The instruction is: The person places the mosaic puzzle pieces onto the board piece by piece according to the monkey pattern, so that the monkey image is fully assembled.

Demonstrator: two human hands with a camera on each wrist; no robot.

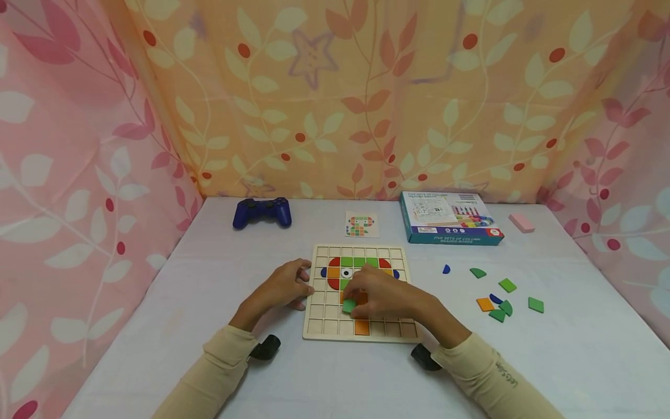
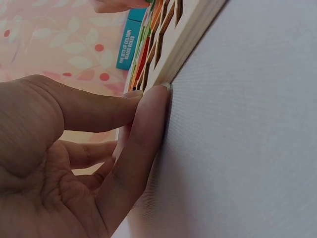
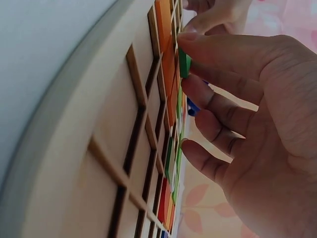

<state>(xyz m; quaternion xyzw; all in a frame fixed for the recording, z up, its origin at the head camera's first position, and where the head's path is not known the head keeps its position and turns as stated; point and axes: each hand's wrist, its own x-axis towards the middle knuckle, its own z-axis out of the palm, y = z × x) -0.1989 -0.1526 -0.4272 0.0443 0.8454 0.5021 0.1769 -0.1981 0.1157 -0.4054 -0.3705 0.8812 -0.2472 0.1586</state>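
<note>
A wooden grid board (image 1: pixel 320 329) lies on the white table, its upper squares filled with red, green, orange and blue pieces. At its left edge, the left hand (image 1: pixel 282 285) pinches the rim between thumb and finger, as the left wrist view (image 2: pixel 99 134) also shows. Over the lower middle of the board, the right hand (image 1: pixel 384 293) holds a green piece (image 1: pixel 349 305) by thumb and fingertips. In the right wrist view that green piece (image 3: pixel 184 63) stands tilted just above the grid, under the thumb of the right hand (image 3: pixel 257 99).
A pattern card (image 1: pixel 362 224) lies behind the board. A blue game controller (image 1: pixel 262 213) is at the back left; a boxed set (image 1: pixel 450 218) and a pink block (image 1: pixel 521 223) are at the back right. Several loose pieces, including a green one (image 1: pixel 507 285), lie right of the board.
</note>
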